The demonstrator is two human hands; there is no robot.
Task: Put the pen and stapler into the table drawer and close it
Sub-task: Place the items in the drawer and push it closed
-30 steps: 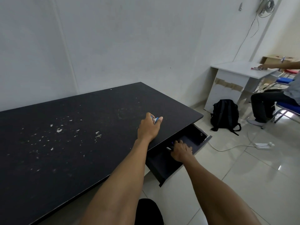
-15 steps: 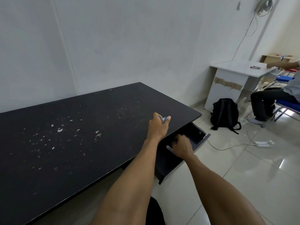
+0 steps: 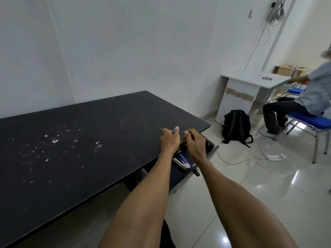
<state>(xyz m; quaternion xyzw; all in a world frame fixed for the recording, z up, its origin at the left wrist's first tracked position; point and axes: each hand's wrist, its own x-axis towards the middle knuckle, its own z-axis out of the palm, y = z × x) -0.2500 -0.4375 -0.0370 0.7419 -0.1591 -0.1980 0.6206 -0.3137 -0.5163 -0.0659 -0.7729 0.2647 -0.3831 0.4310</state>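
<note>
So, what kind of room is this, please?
Probably a plain office or work room: a long black table with an open drawer, a small white desk where another person sits on a blue chair, and a backpack on the tiled floor.

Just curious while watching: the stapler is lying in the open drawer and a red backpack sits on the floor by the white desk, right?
Not quite: the backpack is black, not red, as the head view shows. The stapler does lie in the open drawer, and the backpack sits by the white desk.

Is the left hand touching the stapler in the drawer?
Cannot tell. In the head view the left hand hovers over the stapler, hiding its far end.
</note>
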